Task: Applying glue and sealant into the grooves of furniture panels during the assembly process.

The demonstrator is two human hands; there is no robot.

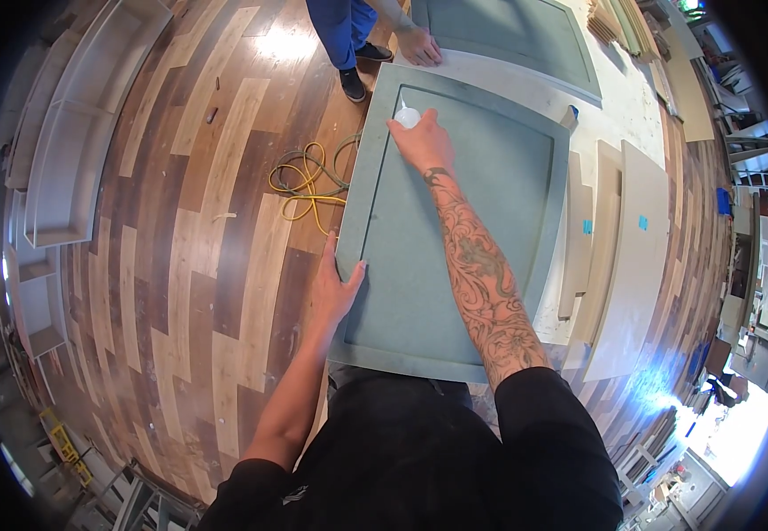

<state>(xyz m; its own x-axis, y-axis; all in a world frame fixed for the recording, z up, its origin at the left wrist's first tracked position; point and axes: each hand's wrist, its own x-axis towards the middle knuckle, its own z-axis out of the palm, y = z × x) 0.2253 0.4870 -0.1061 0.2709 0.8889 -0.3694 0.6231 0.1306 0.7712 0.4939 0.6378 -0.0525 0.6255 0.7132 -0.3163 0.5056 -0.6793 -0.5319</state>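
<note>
Head view. A grey-green recessed door panel [481, 221] lies flat on a pale workbench [627, 106], filling the centre of the picture. Its raised frame runs round a sunken middle field.

Right hand [424, 142]: reached out along the tattooed forearm toward 12 o'clock, resting on the panel near its far left corner. The fingers are closed around a small white object [408, 116], rounded at its end, whose tip meets the groove between frame and field. What kind of object it is cannot be told.

Left hand [335, 288]: at 9 o'clock of the panel, laid on the left frame edge, palm down, with the thumb spread onto the frame face. The fingers lie flat on the panel; nothing is held in the hand.

At 12 o'clock, a second panel [508, 40] of the same colour lies farther along the bench. Another person's hand [419, 44] rests just beside its near left corner; that person stands on the floor in blue trousers and dark shoes.

At 3 o'clock, several bare wooden boards [618, 257] lie side by side on the bench, close to the panel's right edge.

At 10 o'clock, a coiled yellow cable [304, 181] lies on the plank floor [189, 265], near the panel's left edge. White shelf units [74, 150] lie farther off at 9 o'clock.
</note>
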